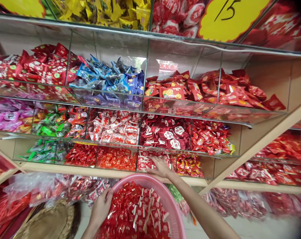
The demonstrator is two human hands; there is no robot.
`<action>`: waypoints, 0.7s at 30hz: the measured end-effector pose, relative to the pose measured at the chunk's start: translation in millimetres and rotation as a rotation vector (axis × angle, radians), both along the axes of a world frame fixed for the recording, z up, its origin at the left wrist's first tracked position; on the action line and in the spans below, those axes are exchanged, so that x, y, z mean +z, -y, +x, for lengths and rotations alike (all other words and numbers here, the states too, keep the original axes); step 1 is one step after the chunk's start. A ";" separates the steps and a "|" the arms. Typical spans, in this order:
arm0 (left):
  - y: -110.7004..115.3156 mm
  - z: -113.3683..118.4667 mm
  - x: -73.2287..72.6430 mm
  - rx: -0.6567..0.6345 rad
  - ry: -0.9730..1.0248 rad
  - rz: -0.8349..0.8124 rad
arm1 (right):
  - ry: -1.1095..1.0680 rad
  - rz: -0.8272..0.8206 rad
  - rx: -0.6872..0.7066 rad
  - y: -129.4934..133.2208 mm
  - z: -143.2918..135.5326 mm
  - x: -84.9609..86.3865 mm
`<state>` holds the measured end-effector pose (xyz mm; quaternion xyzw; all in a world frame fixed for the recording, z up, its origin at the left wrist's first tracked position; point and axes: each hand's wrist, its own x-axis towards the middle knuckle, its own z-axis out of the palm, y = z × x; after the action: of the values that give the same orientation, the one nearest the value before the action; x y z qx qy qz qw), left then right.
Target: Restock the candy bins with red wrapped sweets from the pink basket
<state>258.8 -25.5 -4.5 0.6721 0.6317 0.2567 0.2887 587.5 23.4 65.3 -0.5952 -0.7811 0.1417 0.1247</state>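
Observation:
My left hand grips the rim of a round pink plastic basket at its left side. Wrapped red candies fill the basket, some of them with white print and pale ends. My right hand reaches past the basket to the lowest shelf, its fingers stretched out over a compartment of red-and-white wrapped candies. Nothing shows in its fingers. Whether the fingertips touch the candies, I cannot tell.
Glass dividers split the wooden shelf into compartments. Orange-red candies lie left of my right hand, red-and-yellow ones to its right. A wooden ledge runs along the bottom. Below stand a woven basket and plastic bags.

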 end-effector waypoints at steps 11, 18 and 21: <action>-0.1 0.6 1.3 -0.009 0.051 0.004 | -0.154 0.070 -0.035 -4.8 11.3 26.0; 1.2 1.9 4.6 0.002 0.050 0.002 | 0.055 -0.059 -0.351 -11.2 13.9 26.0; 2.1 2.4 5.8 -0.012 0.056 -0.006 | 0.114 -0.116 -0.350 -9.3 4.5 24.3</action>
<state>261.1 -27.6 1.2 0.6675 0.6201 0.2718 0.3099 591.9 32.7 89.6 -0.7352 -0.6620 0.1290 0.0685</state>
